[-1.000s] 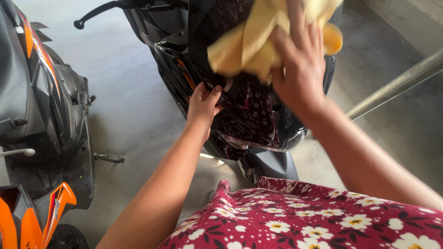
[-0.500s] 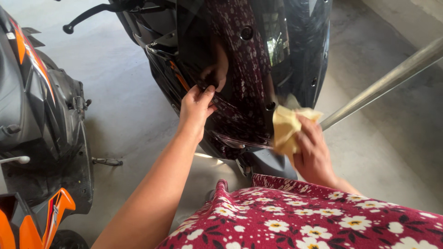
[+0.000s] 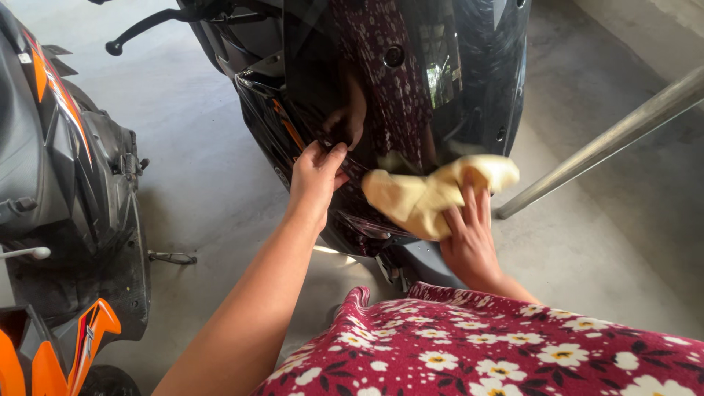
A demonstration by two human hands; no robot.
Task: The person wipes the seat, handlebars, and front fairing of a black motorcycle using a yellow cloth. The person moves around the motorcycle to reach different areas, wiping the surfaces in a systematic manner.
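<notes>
The right hand (image 3: 468, 238) is pressing a soft, light yellow cloth (image 3: 429, 192), best gathered in a bunch under spread fingers, flat against the glossy black scooter panel (image 3: 469, 81), while the left hand (image 3: 315, 176) beside it is gripping the panel's edge.

No packages, signs or screens show; the only label-like marks are a small white sticker (image 3: 24, 58) near the top edge of the grey-and-orange scooter (image 3: 66, 183) and a dark decal (image 3: 89, 334) on its orange lower panel.
</notes>
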